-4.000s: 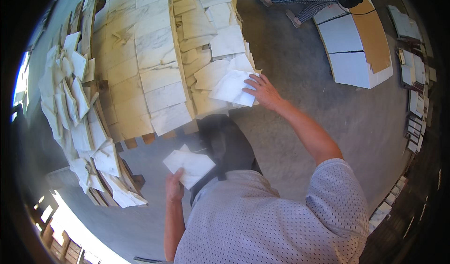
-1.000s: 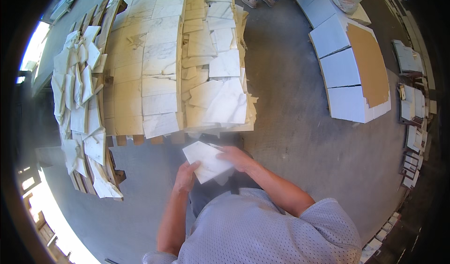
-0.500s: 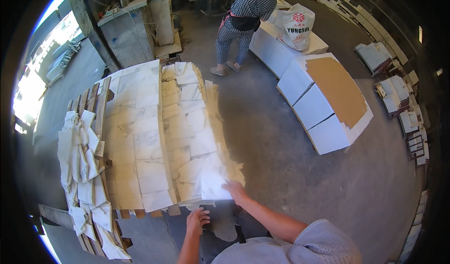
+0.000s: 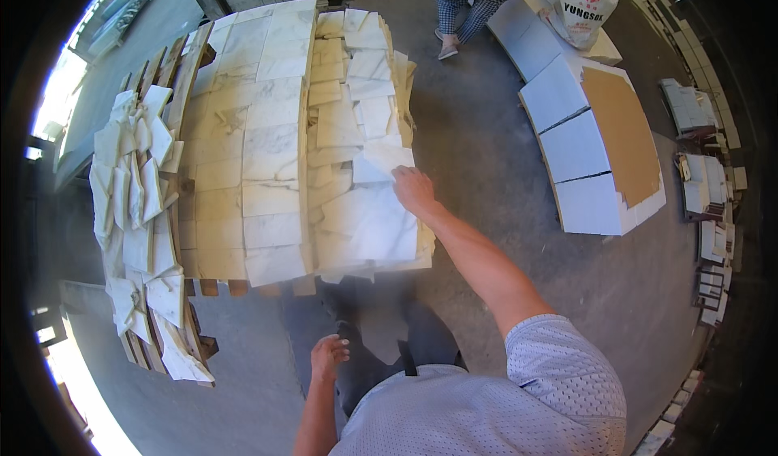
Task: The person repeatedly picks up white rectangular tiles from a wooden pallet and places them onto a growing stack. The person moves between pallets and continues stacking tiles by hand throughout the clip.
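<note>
My right hand point(image 4: 414, 189) reaches over the near end of a stack of white, grey-veined marble tiles. Its fingers are closed on the right edge of a small marble tile point(image 4: 377, 165), which lies on top of the stack. Just nearer to me, a larger marble tile point(image 4: 369, 223) rests on the same row. My left hand point(image 4: 329, 355) hangs in front of my body, short of the stack, with its fingers loosely bent and apart and nothing visible in them. Rows of tiles point(image 4: 271, 144) cover the pallet to the left.
Broken marble pieces point(image 4: 130, 181) lean along the left side of the wooden pallet point(image 4: 188, 75). At the right stands a block of white boxes point(image 4: 575, 144) partly covered with brown board, a white sack point(image 4: 585, 10) behind it. Another person point(image 4: 478, 2) stands at the far side. Further stacks point(image 4: 703, 185) line the right.
My right hand has moved farther along the stack with the small tile. My left hand has drawn back toward my body. The view has shifted, so the stack sits higher in it.
</note>
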A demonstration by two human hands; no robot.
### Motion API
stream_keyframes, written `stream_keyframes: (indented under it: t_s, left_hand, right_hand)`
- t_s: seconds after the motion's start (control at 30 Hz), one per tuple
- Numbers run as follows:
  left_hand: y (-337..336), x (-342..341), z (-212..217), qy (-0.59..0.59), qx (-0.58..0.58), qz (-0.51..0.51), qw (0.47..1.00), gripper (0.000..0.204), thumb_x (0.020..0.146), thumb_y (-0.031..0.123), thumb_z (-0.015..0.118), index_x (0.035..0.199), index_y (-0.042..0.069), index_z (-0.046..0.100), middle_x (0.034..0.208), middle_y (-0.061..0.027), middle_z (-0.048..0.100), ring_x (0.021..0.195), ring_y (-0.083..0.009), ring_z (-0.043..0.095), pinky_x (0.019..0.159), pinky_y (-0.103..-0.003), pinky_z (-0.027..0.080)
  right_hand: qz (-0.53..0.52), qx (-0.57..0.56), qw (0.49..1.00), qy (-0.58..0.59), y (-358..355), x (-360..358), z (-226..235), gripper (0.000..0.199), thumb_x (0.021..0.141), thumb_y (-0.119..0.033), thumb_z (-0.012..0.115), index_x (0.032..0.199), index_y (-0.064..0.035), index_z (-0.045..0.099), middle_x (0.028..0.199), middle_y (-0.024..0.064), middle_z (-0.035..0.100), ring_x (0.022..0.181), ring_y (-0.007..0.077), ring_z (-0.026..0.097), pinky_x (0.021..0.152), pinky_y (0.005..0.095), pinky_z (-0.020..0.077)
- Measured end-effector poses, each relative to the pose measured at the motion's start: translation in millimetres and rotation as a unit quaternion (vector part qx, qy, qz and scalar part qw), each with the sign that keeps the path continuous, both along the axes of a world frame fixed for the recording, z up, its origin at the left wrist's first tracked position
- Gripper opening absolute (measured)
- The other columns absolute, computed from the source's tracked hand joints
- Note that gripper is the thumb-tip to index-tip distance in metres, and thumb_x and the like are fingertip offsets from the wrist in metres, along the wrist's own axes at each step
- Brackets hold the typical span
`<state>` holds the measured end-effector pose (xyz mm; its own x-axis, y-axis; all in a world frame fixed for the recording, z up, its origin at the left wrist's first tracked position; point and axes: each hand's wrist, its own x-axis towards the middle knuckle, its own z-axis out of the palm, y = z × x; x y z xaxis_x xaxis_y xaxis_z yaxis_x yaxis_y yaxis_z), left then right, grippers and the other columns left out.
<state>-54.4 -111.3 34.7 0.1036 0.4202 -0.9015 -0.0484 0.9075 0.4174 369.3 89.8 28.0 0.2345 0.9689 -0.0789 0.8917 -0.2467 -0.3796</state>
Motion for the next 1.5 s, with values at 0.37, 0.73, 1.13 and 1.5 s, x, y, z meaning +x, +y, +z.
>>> stream_keyframes:
  t_s: [0.37,0.73,1.13,1.5]
  left_hand:
    - [0.0,-32.2,-24.2,0.016,0.013,-0.018,1.0,0.031,0.093,0.023,0.052,0.109,-0.002,0.059,0.088,-0.0188,0.069,0.067,-0.0255,0.065,0.058,-0.037,0.055]
    - [2.0,-37.7,-51.4,-0.002,-0.046,-0.058,0.997,0.03,0.092,0.024,0.049,0.106,-0.002,0.055,0.085,-0.02,0.068,0.062,-0.0293,0.063,0.057,-0.042,0.055]
    - [8.7,-9.0,-42.5,0.015,-0.014,-0.083,0.996,0.03,0.092,0.024,0.05,0.104,-0.003,0.057,0.083,-0.0201,0.068,0.059,-0.0301,0.064,0.054,-0.04,0.056]
    - [-22.5,-3.5,-107.2,0.117,-0.038,-0.138,0.983,0.027,0.091,0.021,0.05,0.101,-0.002,0.059,0.08,-0.0195,0.066,0.054,-0.0286,0.062,0.045,-0.038,0.052]
  right_hand:
    - [-0.206,-0.066,0.974,0.072,8.2,11.5,-56.5,0.086,0.073,-0.036,0.077,0.14,-0.0003,0.036,0.135,0.0205,0.047,0.123,0.0363,0.049,0.101,0.0441,0.0435]
    - [-0.224,-0.008,0.969,-0.106,14.5,-23.7,-92.6,0.073,0.071,-0.038,0.079,0.125,0.002,0.05,0.108,0.0158,0.056,0.103,0.0284,0.053,0.09,0.0408,0.0388]
    - [-0.248,0.046,0.967,-0.043,-45.7,-52.5,-61.5,0.053,0.075,-0.028,0.074,0.115,0.002,0.055,0.12,0.0191,0.055,0.111,0.0316,0.052,0.091,0.0442,0.0386]
    - [-0.075,-0.011,0.963,0.258,-212.4,-126.2,-32.1,0.044,0.086,-0.023,0.064,0.123,-0.0018,0.053,0.116,0.0191,0.062,0.108,0.0363,0.058,0.092,0.0442,0.0468]
